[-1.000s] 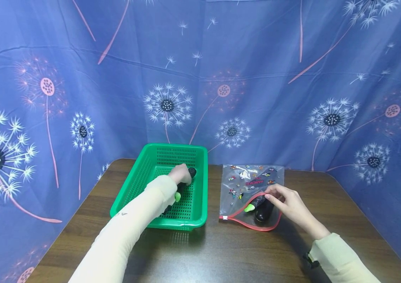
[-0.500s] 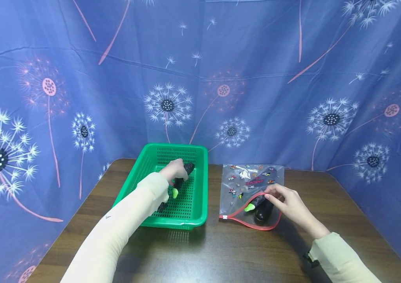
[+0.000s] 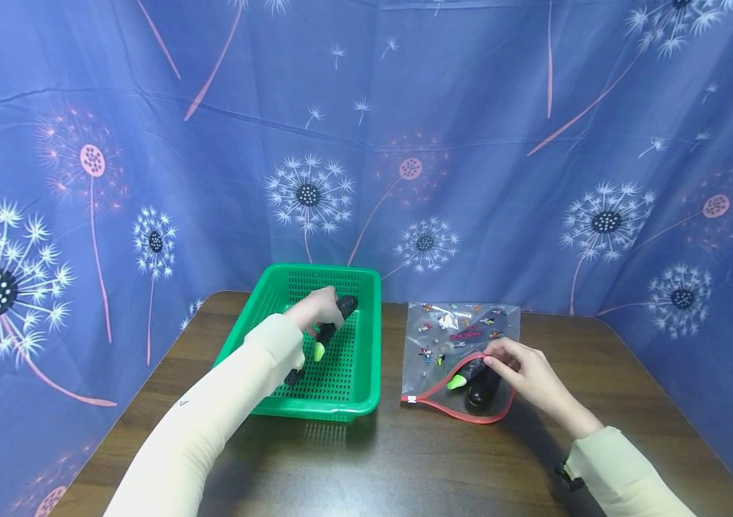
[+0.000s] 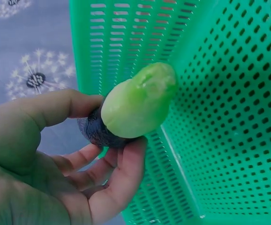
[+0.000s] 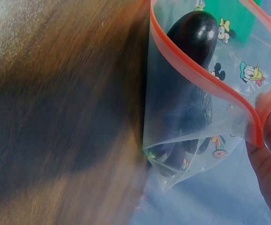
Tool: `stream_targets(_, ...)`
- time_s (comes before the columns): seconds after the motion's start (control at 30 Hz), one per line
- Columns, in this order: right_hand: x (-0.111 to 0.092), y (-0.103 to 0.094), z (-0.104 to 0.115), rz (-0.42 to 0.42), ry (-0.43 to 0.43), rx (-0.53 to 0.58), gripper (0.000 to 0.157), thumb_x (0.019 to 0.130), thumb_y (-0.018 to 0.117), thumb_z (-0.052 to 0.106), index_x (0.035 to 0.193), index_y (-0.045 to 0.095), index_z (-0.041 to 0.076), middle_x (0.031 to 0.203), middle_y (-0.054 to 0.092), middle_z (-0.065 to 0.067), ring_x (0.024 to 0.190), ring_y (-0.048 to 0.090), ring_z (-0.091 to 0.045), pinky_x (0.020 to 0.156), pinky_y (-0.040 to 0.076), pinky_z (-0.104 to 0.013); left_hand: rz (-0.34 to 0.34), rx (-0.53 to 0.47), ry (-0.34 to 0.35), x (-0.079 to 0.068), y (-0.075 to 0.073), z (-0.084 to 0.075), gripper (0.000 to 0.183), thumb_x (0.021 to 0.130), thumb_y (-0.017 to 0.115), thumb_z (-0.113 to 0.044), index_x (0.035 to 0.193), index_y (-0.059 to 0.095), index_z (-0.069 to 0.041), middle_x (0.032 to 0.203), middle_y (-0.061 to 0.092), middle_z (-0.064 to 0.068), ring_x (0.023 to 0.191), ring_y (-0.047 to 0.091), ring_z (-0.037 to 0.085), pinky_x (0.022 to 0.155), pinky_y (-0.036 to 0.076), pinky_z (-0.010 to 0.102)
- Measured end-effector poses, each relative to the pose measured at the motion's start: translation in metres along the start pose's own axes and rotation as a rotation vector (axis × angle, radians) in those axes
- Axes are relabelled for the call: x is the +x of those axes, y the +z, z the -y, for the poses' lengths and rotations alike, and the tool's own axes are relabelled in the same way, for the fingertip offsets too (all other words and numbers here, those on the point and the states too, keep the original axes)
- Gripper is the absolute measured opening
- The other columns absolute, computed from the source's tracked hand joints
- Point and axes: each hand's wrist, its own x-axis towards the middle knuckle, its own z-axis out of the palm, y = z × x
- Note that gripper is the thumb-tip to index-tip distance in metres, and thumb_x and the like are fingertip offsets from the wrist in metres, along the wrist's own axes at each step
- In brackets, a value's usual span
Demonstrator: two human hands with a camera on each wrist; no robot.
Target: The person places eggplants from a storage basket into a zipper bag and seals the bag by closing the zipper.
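Observation:
Over the green basket (image 3: pixel 371 345), my left hand (image 3: pixel 319 309) grips a dark eggplant (image 3: pixel 347 306) between thumb and fingers. Its pale green cap (image 4: pixel 138 105) faces the left wrist camera. Partly behind the sleeve, another dark eggplant (image 3: pixel 293 377) lies in the basket. My right hand (image 3: pixel 524 370) pinches the red zip edge of a clear cartoon-print zip bag (image 3: pixel 424 337), whose mouth gapes. Inside lie a smooth dark eggplant (image 3: pixel 482 390) and one with a light green cap (image 3: pixel 457 381). The right wrist view shows a glossy eggplant end (image 5: pixel 194 35) at the bag's mouth.
Basket and bag stand side by side on a brown wooden table (image 3: pixel 366 467). A white slider (image 3: pixel 411 398) sits at the bag's left corner. Behind the table hangs a blue cloth (image 3: pixel 353 108) with a dandelion print.
My left hand has shifted slightly left within the basket with the eggplant, whose capped end has also moved a little left. The right hand and bag have stayed in place.

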Motion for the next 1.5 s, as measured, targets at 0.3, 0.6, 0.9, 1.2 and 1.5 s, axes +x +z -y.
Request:
stream_targets(0.3, 0.001, 0.001, 0.001, 0.005, 0.018, 0.003, 0.015, 0.083, 0.07, 0.01, 0.093, 0.063, 0.019, 0.079, 0.066, 0.009, 0.063, 0.054, 0.001, 0.056, 0.046, -0.023, -0.026, 0.097, 0.062, -0.009, 0.005, -0.007, 0.053, 0.081, 0.065, -0.008, 0.128, 0.041, -0.008, 0.107, 0.052, 0.018, 0.079, 0.061, 0.025, 0.054, 0.055, 0.037)
stream_targets(0.6, 0.004, 0.002, 0.002, -0.003, 0.016, -0.01, 0.015, 0.083, 0.07, 0.01, 0.093, 0.063, 0.018, 0.078, 0.066, 0.008, 0.063, 0.054, 0.0, 0.055, 0.046, -0.024, -0.03, 0.108, 0.133, -0.016, 0.007, -0.011, 0.057, 0.084, 0.067, -0.013, 0.134, 0.04, -0.01, 0.115, 0.054, 0.016, 0.083, 0.061, 0.022, 0.052, 0.053, 0.033)
stream_targets(0.9, 0.003, -0.001, 0.001, 0.002, 0.032, -0.021, 0.013, 0.084, 0.07, 0.012, 0.093, 0.064, 0.019, 0.078, 0.065, 0.009, 0.062, 0.053, 0.0, 0.055, 0.045, -0.023, -0.046, 0.111, 0.189, -0.024, 0.006, -0.013, 0.058, 0.082, 0.069, -0.013, 0.133, 0.042, -0.012, 0.117, 0.052, 0.02, 0.075, 0.063, 0.022, 0.05, 0.053, 0.031)
stream_targets(1.2, 0.003, 0.0, 0.001, -0.007, 0.027, -0.025, 0.014, 0.084, 0.07, 0.011, 0.093, 0.064, 0.019, 0.078, 0.065, 0.009, 0.062, 0.053, 0.0, 0.055, 0.045, -0.022, -0.07, 0.13, 0.292, -0.039, 0.011, -0.018, 0.057, 0.08, 0.067, -0.008, 0.133, 0.044, -0.011, 0.112, 0.055, 0.018, 0.057, 0.058, 0.017, 0.046, 0.049, 0.028)
stream_targets(1.5, 0.005, 0.0, 0.001, -0.016, 0.014, -0.015, 0.015, 0.084, 0.069, 0.008, 0.093, 0.064, 0.018, 0.079, 0.068, 0.003, 0.061, 0.053, 0.0, 0.055, 0.045, -0.022, -0.103, 0.167, 0.402, -0.055, 0.017, -0.025, 0.057, 0.078, 0.068, -0.007, 0.131, 0.047, -0.009, 0.089, 0.06, 0.007, 0.068, 0.059, 0.017, 0.057, 0.05, 0.027)
